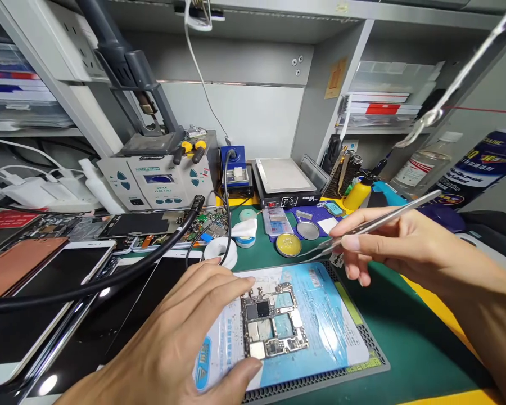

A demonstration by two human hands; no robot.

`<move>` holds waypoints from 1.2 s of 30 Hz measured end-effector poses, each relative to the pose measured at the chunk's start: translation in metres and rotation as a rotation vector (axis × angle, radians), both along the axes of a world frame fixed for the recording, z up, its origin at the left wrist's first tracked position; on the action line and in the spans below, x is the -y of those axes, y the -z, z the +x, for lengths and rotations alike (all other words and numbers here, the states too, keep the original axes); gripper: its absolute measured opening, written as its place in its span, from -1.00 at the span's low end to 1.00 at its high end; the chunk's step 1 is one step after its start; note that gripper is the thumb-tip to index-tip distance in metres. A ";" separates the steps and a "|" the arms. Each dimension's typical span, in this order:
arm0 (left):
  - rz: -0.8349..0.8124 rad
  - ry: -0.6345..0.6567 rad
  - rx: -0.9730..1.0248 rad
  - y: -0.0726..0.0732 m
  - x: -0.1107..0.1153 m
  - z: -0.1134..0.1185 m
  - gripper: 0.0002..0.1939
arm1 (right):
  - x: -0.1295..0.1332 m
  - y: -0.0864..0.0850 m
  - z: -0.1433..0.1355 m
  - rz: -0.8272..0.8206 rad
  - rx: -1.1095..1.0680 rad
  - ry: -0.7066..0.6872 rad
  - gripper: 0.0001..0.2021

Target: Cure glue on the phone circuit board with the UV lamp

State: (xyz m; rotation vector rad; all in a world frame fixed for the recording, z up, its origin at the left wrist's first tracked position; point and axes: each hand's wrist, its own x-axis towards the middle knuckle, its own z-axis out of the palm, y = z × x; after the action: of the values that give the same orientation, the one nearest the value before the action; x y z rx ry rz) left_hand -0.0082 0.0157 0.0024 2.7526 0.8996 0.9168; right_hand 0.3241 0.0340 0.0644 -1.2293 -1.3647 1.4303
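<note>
shelf (236, 62) of grey panels across the back, clear boxes stacked at both sides. below it, desk (430, 337) covered in green, patches of yellow showing. at the left, phones (67, 267) lying flat, screens dark. behind them, pale heat box (160, 185) with small display, thick black hose (109, 282) running forward over the phones; farther right, hot plate (284, 174) with pale top. at the front of the desk, grey gridded mat (377, 351), and on it blue and white card (333, 315), glossy with glare. left hand (177, 332) half open at the card's left side, fingers and thumb spread around the left end of circuit board (263, 309), gripping nothing visible; touching the board or not, cannot tell. right hand (388, 242) above the card's far right corner, thumb and forefinger pinched on tweezers (375, 223), other fingers loosely bent. board flat near the middle of the card, window-like gaps in it. tweezers slanting down leftward, tips slightly apart, near open tin (289, 245) of yellow paste. beside the tin, round metal lid (307, 230).
</note>
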 end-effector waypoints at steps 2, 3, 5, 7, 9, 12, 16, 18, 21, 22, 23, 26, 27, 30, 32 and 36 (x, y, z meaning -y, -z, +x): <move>-0.025 -0.071 0.005 0.003 0.002 -0.002 -0.35 | -0.001 -0.002 0.002 0.013 -0.011 0.026 -0.78; -0.040 -0.111 0.008 0.005 0.004 -0.004 -0.35 | -0.002 -0.002 0.002 0.022 -0.026 0.039 -0.77; -0.046 -0.152 0.011 0.009 0.005 -0.007 -0.35 | -0.003 -0.004 0.002 0.045 -0.061 0.065 -0.74; -0.034 -0.136 -0.005 0.012 0.006 -0.010 -0.32 | -0.005 -0.005 0.001 0.062 -0.092 0.096 -0.71; -0.050 -0.149 -0.008 0.013 0.006 -0.010 -0.31 | -0.006 -0.006 0.000 0.069 -0.115 0.126 -0.69; -0.122 -0.189 0.042 0.012 0.008 -0.008 -0.35 | -0.008 -0.005 -0.001 0.063 -0.139 0.154 -0.66; -0.147 -0.120 0.066 0.004 0.007 -0.004 -0.34 | -0.009 -0.003 -0.005 0.054 -0.162 0.160 -0.67; -0.139 -0.085 0.063 0.000 0.005 -0.001 -0.34 | -0.009 -0.003 -0.007 0.057 -0.172 0.152 -0.69; -0.142 -0.051 0.092 -0.005 0.002 0.002 -0.38 | -0.009 -0.001 -0.006 0.059 -0.182 0.137 -0.75; -0.144 -0.045 0.103 -0.006 0.002 0.003 -0.39 | -0.010 0.001 -0.005 0.058 -0.185 0.128 -0.77; -0.143 -0.039 0.111 -0.007 0.001 0.004 -0.39 | -0.010 0.002 -0.004 0.056 -0.188 0.117 -0.78; -0.164 -0.041 0.139 -0.006 0.000 0.006 -0.40 | -0.013 0.009 0.002 0.047 -0.196 0.076 -0.78; -0.174 -0.048 0.147 -0.006 0.000 0.006 -0.41 | -0.014 0.012 0.003 0.046 -0.198 0.064 -0.78; -0.192 -0.059 0.156 -0.006 -0.001 0.007 -0.42 | -0.017 0.019 0.004 0.041 -0.197 0.035 -0.77; -0.200 -0.056 0.149 -0.007 -0.001 0.009 -0.42 | -0.018 0.022 0.002 0.030 -0.193 0.022 -0.77; -0.220 -0.026 0.136 -0.006 0.000 0.011 -0.42 | -0.019 0.025 -0.001 0.015 -0.178 0.014 -0.78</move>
State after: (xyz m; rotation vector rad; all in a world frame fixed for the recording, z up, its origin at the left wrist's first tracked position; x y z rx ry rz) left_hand 0.0025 0.0159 0.0089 2.4679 0.9524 0.9352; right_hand 0.3234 0.0526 0.0390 -1.0722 -1.2410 1.4802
